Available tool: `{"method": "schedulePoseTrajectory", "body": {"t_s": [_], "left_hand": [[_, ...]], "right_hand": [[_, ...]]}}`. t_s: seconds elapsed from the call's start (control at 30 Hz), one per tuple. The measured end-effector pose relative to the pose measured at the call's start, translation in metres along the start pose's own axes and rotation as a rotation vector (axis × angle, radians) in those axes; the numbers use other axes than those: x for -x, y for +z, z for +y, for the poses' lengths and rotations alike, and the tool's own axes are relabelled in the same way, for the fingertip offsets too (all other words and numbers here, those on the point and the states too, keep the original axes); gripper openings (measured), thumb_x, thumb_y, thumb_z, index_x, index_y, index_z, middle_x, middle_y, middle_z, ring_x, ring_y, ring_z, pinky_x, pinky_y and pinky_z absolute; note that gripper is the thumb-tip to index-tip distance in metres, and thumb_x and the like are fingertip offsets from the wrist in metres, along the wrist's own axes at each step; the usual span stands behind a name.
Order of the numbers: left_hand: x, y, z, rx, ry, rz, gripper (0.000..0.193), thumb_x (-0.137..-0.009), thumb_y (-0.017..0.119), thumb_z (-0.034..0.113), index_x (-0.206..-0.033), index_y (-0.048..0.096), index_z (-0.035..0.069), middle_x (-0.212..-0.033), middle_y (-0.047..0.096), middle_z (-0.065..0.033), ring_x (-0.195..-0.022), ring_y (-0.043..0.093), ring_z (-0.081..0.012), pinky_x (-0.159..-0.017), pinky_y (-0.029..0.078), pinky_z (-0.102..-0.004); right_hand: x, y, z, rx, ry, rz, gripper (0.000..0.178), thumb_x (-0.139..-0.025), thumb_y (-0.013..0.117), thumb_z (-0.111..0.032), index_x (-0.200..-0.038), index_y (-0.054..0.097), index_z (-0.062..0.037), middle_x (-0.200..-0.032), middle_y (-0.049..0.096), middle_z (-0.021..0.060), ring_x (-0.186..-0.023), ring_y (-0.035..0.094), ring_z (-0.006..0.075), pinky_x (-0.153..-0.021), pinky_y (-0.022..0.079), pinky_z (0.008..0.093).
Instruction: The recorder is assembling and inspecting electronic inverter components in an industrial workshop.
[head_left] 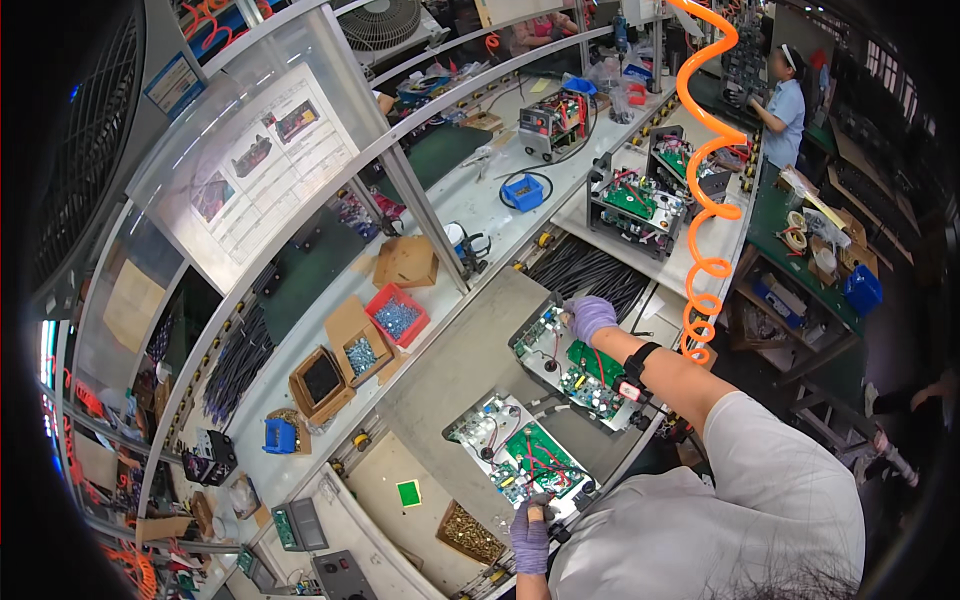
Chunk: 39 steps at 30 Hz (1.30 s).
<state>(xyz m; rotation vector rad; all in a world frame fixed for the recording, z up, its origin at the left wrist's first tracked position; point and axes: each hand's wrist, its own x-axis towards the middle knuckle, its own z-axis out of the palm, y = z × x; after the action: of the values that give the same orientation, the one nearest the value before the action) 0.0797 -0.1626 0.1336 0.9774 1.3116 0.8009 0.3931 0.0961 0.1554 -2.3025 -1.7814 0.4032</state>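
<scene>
Two flat circuit board assemblies lie side by side on the grey work surface. The nearer circuit board assembly (515,450) has a white base, a green board and red wires. My left hand (530,538), in a purple glove, is closed on its near corner. Beyond it to the right, the farther circuit board assembly (573,365) has a dark plate at its far end and a green board. My right hand (592,318), also gloved in purple, is closed at that far end, with its fingertips partly hidden. My right forearm passes over the assembly's right side.
A cardboard box of brass-coloured fasteners (470,535) and a small green square (408,493) lie left of my left hand. Black cables (590,275) are bundled beyond my right hand. An orange coiled hose (700,200) hangs at right. A red bin of screws (397,316) stands on the left shelf.
</scene>
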Motion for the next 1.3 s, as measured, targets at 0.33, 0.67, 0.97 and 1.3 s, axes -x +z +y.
{"method": "schedulePoseTrajectory", "body": {"t_s": [0.33,0.67,0.97,1.3], "left_hand": [[0.003,-0.001,0.012,0.023,0.037,0.010,0.033,-0.090,0.044,0.030,-0.098,0.060,0.003,-0.070,0.056,-0.0016,-0.061,0.050,-0.0090,-0.055,0.039,-0.0229],[0.004,-0.004,0.057,0.217,0.174,0.147,0.032,-0.085,0.055,0.034,-0.096,0.058,0.004,-0.063,0.050,0.0015,-0.048,0.038,-0.0033,-0.042,0.027,-0.0182],[-0.039,0.038,0.107,0.518,0.014,-0.274,0.063,-0.082,0.056,0.046,-0.127,0.041,0.005,-0.103,0.059,-0.0114,-0.045,0.034,-0.0045,-0.038,0.027,-0.0191],[-0.027,0.045,0.106,0.728,-0.096,-0.330,0.045,-0.083,0.059,0.030,-0.119,0.049,0.005,-0.062,0.047,0.0027,-0.044,0.035,-0.0060,-0.040,0.027,-0.0184]], "right_hand": [[0.005,-0.016,0.000,-0.014,-0.029,-0.007,0.026,-0.080,0.052,-0.029,-0.095,0.064,-0.0123,-0.082,0.064,0.0132,-0.078,0.061,0.0320,-0.067,0.048,0.0416],[0.047,-0.062,-0.032,-1.796,0.138,-0.542,0.030,-0.088,0.051,-0.038,-0.095,0.052,-0.0079,-0.059,0.048,-0.0019,-0.048,0.044,0.0112,-0.044,0.034,0.0239],[0.107,-0.090,-0.102,-2.275,0.094,-0.885,0.026,-0.089,0.050,-0.033,-0.097,0.047,-0.0088,-0.058,0.031,-0.0067,-0.047,0.027,0.0063,-0.047,0.026,0.0215],[0.106,-0.066,-0.104,-2.418,0.148,-0.885,0.025,-0.091,0.046,-0.033,-0.099,0.046,-0.0097,-0.055,0.038,-0.0032,-0.046,0.032,0.0102,-0.046,0.031,0.0241]]}}
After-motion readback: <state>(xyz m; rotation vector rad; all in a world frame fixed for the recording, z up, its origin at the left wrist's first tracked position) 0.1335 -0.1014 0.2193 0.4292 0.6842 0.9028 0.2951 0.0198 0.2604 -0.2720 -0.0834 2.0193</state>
